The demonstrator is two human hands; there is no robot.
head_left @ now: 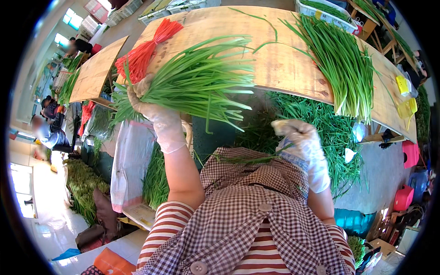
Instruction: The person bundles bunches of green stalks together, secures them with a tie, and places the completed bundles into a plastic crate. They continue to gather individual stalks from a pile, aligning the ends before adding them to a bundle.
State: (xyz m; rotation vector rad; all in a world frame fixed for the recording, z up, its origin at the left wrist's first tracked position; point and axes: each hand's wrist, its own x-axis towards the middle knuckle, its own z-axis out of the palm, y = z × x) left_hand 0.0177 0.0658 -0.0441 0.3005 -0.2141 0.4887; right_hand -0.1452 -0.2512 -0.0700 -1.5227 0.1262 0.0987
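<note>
We see our left hand (145, 101) clenched round 1 green bunch (197, 75), over the table's (220, 23) near left edge. Right hand (298, 133) curled by the lap; can't tell if holding. Likely cleaning step; next calls for picking out strays, bunch kept firm.

Vegetable-packing workroom, by the look of it. Wooden worktable (286, 68) bearing long green stalks (341, 66) and red ties (142, 52); loose greens (341, 149) heaped below, white crate (327, 14) behind. Other workers (55, 123) at left.

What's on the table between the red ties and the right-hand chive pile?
In the head view: wooden tabletop with a few loose leaves; the chive bunch in the left hand hides part.
</note>
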